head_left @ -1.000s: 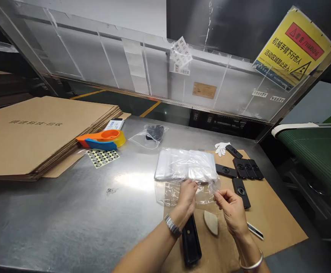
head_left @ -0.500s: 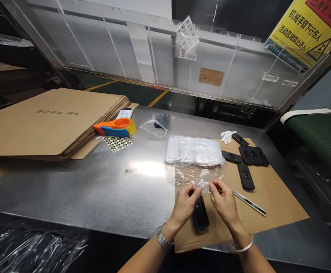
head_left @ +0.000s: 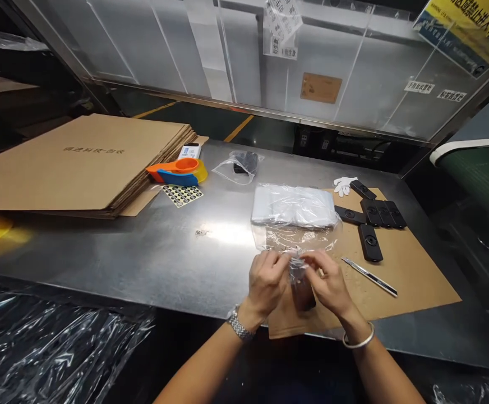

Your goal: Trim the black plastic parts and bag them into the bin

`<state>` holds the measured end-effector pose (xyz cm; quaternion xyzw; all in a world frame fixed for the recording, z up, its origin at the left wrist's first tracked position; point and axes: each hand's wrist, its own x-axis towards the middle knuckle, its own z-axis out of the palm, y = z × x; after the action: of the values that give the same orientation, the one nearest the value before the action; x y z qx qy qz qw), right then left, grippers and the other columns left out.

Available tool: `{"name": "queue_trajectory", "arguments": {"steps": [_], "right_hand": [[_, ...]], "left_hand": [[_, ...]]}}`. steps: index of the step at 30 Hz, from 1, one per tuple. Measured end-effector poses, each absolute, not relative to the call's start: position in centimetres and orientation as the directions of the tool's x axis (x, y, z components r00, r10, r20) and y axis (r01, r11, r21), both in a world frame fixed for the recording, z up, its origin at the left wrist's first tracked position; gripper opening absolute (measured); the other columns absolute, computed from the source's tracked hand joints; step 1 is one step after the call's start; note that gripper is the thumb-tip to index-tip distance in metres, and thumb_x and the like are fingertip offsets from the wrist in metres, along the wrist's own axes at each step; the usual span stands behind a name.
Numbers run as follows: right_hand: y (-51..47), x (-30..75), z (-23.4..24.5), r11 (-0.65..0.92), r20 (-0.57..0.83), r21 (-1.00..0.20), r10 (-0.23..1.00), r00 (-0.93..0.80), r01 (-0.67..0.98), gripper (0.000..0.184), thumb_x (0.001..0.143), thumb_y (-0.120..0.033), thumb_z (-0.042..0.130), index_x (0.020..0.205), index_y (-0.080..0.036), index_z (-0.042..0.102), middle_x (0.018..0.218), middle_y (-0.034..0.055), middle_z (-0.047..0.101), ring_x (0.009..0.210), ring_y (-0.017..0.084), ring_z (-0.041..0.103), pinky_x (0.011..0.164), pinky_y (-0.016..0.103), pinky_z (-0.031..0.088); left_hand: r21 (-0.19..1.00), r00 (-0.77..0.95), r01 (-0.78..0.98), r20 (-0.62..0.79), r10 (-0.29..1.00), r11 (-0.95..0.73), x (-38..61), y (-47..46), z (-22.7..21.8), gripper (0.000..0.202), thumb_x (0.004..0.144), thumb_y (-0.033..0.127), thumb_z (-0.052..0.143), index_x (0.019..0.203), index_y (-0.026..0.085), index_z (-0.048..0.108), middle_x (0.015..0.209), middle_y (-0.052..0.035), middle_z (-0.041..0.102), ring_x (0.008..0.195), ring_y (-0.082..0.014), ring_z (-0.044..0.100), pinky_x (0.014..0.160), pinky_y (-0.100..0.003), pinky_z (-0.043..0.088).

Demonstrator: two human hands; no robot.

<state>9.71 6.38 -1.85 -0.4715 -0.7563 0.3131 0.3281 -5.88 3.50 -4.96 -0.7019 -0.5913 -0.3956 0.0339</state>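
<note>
My left hand (head_left: 267,280) and my right hand (head_left: 325,279) pinch a clear plastic bag (head_left: 297,268) between them, fingers closed, slightly blurred. Just under the bag, partly hidden by my hands, lies a black oblong device (head_left: 304,297) on a cardboard sheet (head_left: 415,280). Whether the device is inside the bag I cannot tell. Beyond my fingers rests a stack of clear plastic bags (head_left: 294,206). A utility knife (head_left: 369,276) lies to the right of my right hand, apart from it.
Several black devices (head_left: 370,242) and a white glove (head_left: 344,185) lie at the right. Toward the left are a tape dispenser (head_left: 181,171), a sticker sheet (head_left: 183,194) and stacked cardboard (head_left: 80,163). A bagged black item (head_left: 244,163) sits at the back of the metal table (head_left: 152,252).
My hands have drawn the plastic bag's edge closer and turned inward, with the left fingers more curled. The camera view has tilted down, so the table sits higher in the picture.
</note>
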Motion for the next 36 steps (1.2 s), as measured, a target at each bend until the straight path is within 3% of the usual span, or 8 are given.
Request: {"name": "queue_trajectory", "arguments": {"steps": [3, 7, 13, 16, 19, 24, 31, 36], "right_hand": [[5.6, 11.2, -2.8, 0.258, 0.158, -0.721, 0.965, -0.211, 0.643, 0.026, 0.087, -0.033, 0.040, 0.100, -0.018, 0.058, 0.083, 0.0057, 0.061, 0.069, 0.015, 0.055, 0.062, 0.025, 0.040], [2.8, 12.3, -5.1, 0.162, 0.030, -0.613, 0.983, -0.183, 0.773, 0.019, 0.075, -0.037, 0.056, 0.074, -0.018, 0.059, 0.054, 0.0014, 0.054, 0.049, 0.016, 0.050, 0.050, 0.025, 0.031], [0.5, 14.4, -6.7, 0.087, -0.085, -0.603, 0.981, -0.172, 0.793, 0.020, 0.082, -0.031, 0.041, 0.073, -0.018, 0.053, 0.051, -0.0004, 0.051, 0.045, 0.014, 0.049, 0.048, 0.024, 0.033], [-0.2, 15.6, -6.5, 0.000, -0.172, -0.738, 0.967, -0.188, 0.675, 0.027, 0.085, -0.039, 0.040, 0.090, -0.016, 0.055, 0.057, -0.0019, 0.052, 0.045, 0.011, 0.049, 0.044, 0.022, 0.038], [-1.3, 16.1, -6.2, -0.216, -0.309, -0.897, 0.931, -0.196, 0.386, 0.045, 0.082, -0.047, 0.047, 0.109, -0.013, 0.055, 0.061, -0.0016, 0.053, 0.047, 0.011, 0.049, 0.042, 0.022, 0.042], [-2.4, 15.1, -6.7, -0.381, -0.464, -0.880, 0.819, -0.338, 0.284, 0.044, 0.078, -0.049, 0.054, 0.097, -0.012, 0.067, 0.059, 0.0012, 0.057, 0.044, 0.009, 0.048, 0.043, 0.022, 0.042], [-1.9, 14.1, -7.8, -0.330, -0.464, -0.802, 0.869, -0.173, 0.498, 0.044, 0.079, -0.041, 0.044, 0.097, -0.009, 0.069, 0.054, 0.0029, 0.058, 0.044, 0.014, 0.056, 0.040, 0.023, 0.043], [-2.9, 13.2, -7.2, 0.140, -0.069, -0.742, 0.957, -0.282, 0.656, 0.035, 0.082, -0.030, 0.041, 0.100, -0.017, 0.069, 0.075, 0.0077, 0.066, 0.070, 0.019, 0.063, 0.063, 0.027, 0.049]], "left_hand": [[0.399, -0.081, 0.894, 0.593, 0.801, -0.205, -7.3, 3.1, -5.8, 0.023, 0.085, 0.013, 0.045, 0.097, 0.016, 0.065, 0.067, -0.0051, 0.050, 0.068, -0.0187, 0.041, 0.061, -0.030, 0.035], [0.364, -0.038, 0.914, 0.519, 0.854, -0.180, -7.8, 1.7, -8.1, 0.024, 0.084, 0.011, 0.046, 0.094, 0.015, 0.067, 0.060, -0.0034, 0.049, 0.063, -0.0188, 0.041, 0.057, -0.030, 0.034], [0.422, -0.038, 0.899, 0.333, 0.942, -0.113, -6.9, 0.4, -10.2, 0.022, 0.080, 0.010, 0.047, 0.093, 0.015, 0.065, 0.068, -0.0042, 0.061, 0.067, -0.0190, 0.053, 0.061, -0.029, 0.040], [0.486, -0.093, 0.873, 0.241, 0.966, -0.037, -6.7, 0.5, -10.2, 0.021, 0.082, 0.014, 0.047, 0.093, 0.017, 0.065, 0.073, -0.0040, 0.065, 0.070, -0.0184, 0.058, 0.062, -0.028, 0.042], [0.552, -0.133, 0.833, 0.154, 0.979, 0.026, -6.7, 0.8, -9.9, 0.022, 0.082, 0.015, 0.046, 0.091, 0.019, 0.066, 0.076, -0.0040, 0.068, 0.071, -0.0188, 0.061, 0.063, -0.028, 0.043], [0.681, -0.084, 0.732, 0.051, 0.995, 0.027, -7.2, 1.0, -9.1, 0.023, 0.082, 0.017, 0.047, 0.093, 0.017, 0.068, 0.083, -0.0038, 0.071, 0.070, -0.0159, 0.064, 0.063, -0.024, 0.048], [0.750, 0.084, 0.652, 0.076, 0.994, -0.112, -8.1, 0.5, -8.2, 0.026, 0.085, 0.018, 0.044, 0.099, 0.020, 0.066, 0.091, -0.0002, 0.071, 0.080, -0.0128, 0.065, 0.071, -0.020, 0.050], [0.653, 0.049, 0.740, 0.182, 0.982, -0.158, -6.2, -1.2, -8.4, 0.029, 0.086, 0.014, 0.039, 0.105, 0.014, 0.060, 0.089, -0.0085, 0.067, 0.083, -0.0201, 0.061, 0.075, -0.033, 0.049]]}}
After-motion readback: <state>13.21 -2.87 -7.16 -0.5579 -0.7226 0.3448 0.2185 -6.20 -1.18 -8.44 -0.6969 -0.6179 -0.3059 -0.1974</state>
